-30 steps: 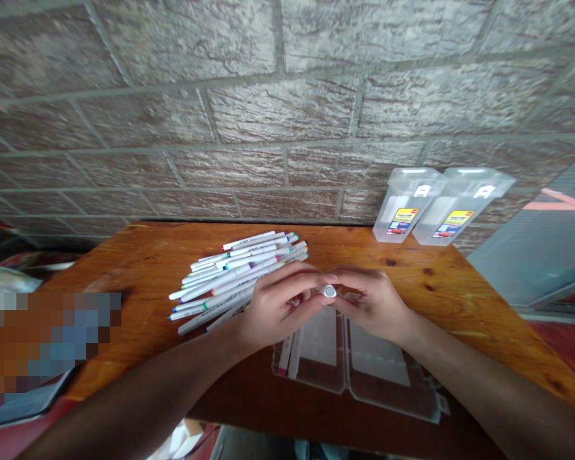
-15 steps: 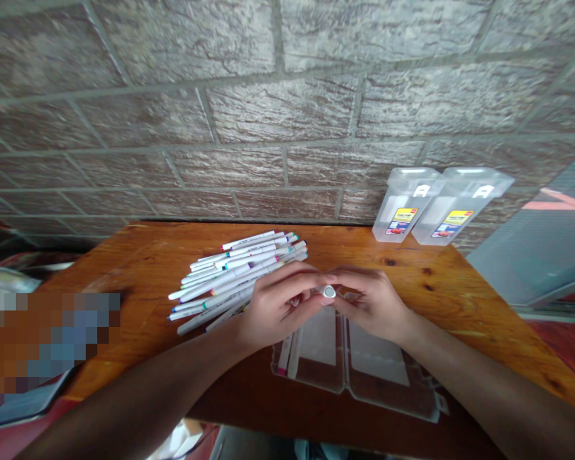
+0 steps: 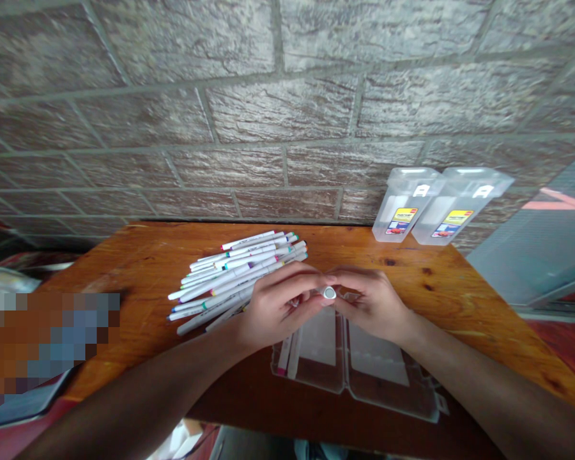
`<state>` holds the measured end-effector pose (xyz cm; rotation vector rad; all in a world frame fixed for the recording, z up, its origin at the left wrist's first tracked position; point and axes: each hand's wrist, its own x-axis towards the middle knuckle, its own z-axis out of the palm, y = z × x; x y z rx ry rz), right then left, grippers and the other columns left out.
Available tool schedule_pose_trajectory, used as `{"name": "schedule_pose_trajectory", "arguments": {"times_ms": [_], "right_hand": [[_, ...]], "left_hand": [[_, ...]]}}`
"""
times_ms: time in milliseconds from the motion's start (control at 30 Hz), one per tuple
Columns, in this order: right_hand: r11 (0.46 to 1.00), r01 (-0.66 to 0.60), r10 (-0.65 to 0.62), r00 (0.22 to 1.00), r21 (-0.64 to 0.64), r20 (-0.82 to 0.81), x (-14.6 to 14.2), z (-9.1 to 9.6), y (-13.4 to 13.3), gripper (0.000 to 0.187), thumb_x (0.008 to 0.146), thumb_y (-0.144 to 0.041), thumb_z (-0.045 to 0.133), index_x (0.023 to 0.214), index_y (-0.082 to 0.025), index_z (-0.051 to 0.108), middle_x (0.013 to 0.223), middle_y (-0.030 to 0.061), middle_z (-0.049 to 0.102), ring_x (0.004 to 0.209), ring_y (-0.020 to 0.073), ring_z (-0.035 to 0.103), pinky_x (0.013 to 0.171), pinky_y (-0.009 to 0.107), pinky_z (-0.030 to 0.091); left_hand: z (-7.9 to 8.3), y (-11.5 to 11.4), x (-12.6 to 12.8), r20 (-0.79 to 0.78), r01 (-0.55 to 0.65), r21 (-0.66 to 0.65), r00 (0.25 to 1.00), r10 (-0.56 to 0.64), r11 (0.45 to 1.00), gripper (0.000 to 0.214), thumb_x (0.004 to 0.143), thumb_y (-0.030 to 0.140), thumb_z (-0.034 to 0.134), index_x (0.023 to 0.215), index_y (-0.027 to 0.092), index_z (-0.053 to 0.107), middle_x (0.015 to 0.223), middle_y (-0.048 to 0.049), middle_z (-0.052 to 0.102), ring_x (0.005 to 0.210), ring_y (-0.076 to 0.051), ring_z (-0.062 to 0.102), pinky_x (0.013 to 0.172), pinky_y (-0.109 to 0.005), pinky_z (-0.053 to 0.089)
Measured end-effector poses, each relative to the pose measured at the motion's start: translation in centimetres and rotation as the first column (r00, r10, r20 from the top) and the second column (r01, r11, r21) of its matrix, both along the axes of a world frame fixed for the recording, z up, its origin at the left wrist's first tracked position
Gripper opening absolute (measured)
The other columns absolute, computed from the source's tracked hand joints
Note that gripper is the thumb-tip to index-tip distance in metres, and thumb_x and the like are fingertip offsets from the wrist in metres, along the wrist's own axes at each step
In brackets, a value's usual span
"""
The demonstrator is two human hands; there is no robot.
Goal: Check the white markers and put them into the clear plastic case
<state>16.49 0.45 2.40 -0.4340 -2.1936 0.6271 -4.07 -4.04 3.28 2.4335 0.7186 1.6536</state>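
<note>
A white marker is pinched between the fingertips of my left hand and my right hand, its round end facing me. Most of its barrel is hidden behind the fingers. Beneath my hands an open clear plastic case lies on the table, with a hinge down its middle. Two markers rest along the left side of the case, one with a magenta end. Left of and behind my left hand spreads a pile of white markers with coloured ends.
Two translucent plastic cases with yellow and blue labels stand at the back right of the wooden table, by the stone-patterned wall. A dark flat object sits at lower left, partly pixelated.
</note>
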Motion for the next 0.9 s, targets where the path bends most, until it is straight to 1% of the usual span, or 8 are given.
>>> {"name": "schedule_pose_trajectory", "arguments": {"times_ms": [233,367,433,600,667,733,833,900], "right_hand": [[1.000,0.010,-0.010,1.000,0.002,-0.023,-0.1,0.0,0.0,0.017,0.094,-0.016,0.071,0.109,-0.020,0.077,0.091,0.0050,0.078,0.076,0.0159,0.070,0.070,0.026,0.053],[0.998,0.015,-0.016,1.000,-0.069,-0.009,-0.1,-0.2,-0.1,0.015,0.095,-0.021,0.071,0.109,-0.021,0.078,0.095,0.0048,0.080,0.076,0.0154,0.072,0.071,0.026,0.056],[0.996,0.022,-0.020,1.000,-0.089,0.020,-0.1,-0.3,-0.2,0.012,0.095,-0.023,0.071,0.105,-0.020,0.078,0.092,0.0047,0.080,0.072,0.0149,0.072,0.068,0.025,0.056],[0.995,0.015,-0.010,0.999,-0.100,0.053,0.0,-0.2,-0.4,0.010,0.095,-0.024,0.070,0.092,-0.018,0.077,0.085,0.0044,0.080,0.066,0.0139,0.071,0.061,0.023,0.055],[0.991,0.022,-0.016,0.999,-0.133,0.044,0.2,-0.1,-0.6,0.010,0.096,-0.023,0.068,0.101,-0.018,0.076,0.088,0.0044,0.080,0.069,0.0144,0.073,0.062,0.023,0.057],[0.984,0.054,-0.053,0.999,-0.169,0.005,0.4,-0.1,-0.7,0.021,0.097,-0.020,0.065,0.117,-0.019,0.071,0.094,0.0047,0.080,0.076,0.0151,0.075,0.067,0.024,0.059],[0.975,0.110,-0.130,0.987,-0.195,-0.094,0.5,-0.4,-0.6,0.043,0.099,-0.016,0.059,0.141,-0.022,0.056,0.107,0.0056,0.079,0.081,0.0144,0.076,0.074,0.026,0.062],[0.976,0.113,-0.134,0.985,-0.187,-0.105,0.5,-0.5,-0.5,0.055,0.099,-0.014,0.057,0.152,-0.025,0.046,0.113,0.0061,0.077,0.080,0.0135,0.076,0.070,0.024,0.062]], "left_hand": [[-0.2,0.1,0.0,0.023,-0.014,-0.071,1.000,0.015,0.997,0.022,0.091,0.018,0.073,0.113,0.013,0.072,0.099,-0.0108,0.075,0.079,-0.015,0.070,0.066,-0.025,0.055],[-0.2,0.4,0.0,0.071,-0.045,-0.188,0.996,0.060,0.981,0.012,0.094,0.020,0.070,0.104,0.014,0.073,0.083,-0.0062,0.073,0.075,-0.014,0.069,0.067,-0.026,0.054],[-0.2,0.4,0.0,0.077,-0.057,-0.238,0.994,0.078,0.970,0.009,0.094,0.020,0.069,0.099,0.014,0.073,0.076,-0.0042,0.071,0.072,-0.014,0.068,0.066,-0.026,0.053],[-0.4,0.3,0.2,0.122,-0.021,-0.355,0.990,0.069,0.935,0.011,0.093,0.024,0.070,0.097,0.014,0.073,0.076,-0.0044,0.072,0.065,-0.012,0.063,0.061,-0.024,0.050],[-0.4,0.4,0.3,0.218,0.057,-0.471,0.975,0.053,0.880,0.014,0.094,0.028,0.070,0.094,0.014,0.072,0.070,-0.0024,0.069,0.058,-0.010,0.059,0.054,-0.021,0.046],[-0.4,0.6,0.5,0.335,0.159,-0.583,0.940,0.057,0.797,0.020,0.093,0.033,0.071,0.093,0.014,0.071,0.068,-0.0009,0.068,0.052,-0.008,0.055,0.048,-0.019,0.043],[-0.2,1.0,0.7,0.448,0.280,-0.693,0.889,0.093,0.665,0.035,0.087,0.040,0.077,0.108,0.014,0.067,0.070,0.0000,0.069,0.049,-0.007,0.054,0.046,-0.017,0.041],[-0.3,1.1,0.8,0.483,0.337,-0.739,0.869,0.109,0.583,0.050,0.084,0.042,0.081,0.121,0.015,0.061,0.073,0.0006,0.071,0.051,-0.008,0.057,0.047,-0.017,0.043]]}}
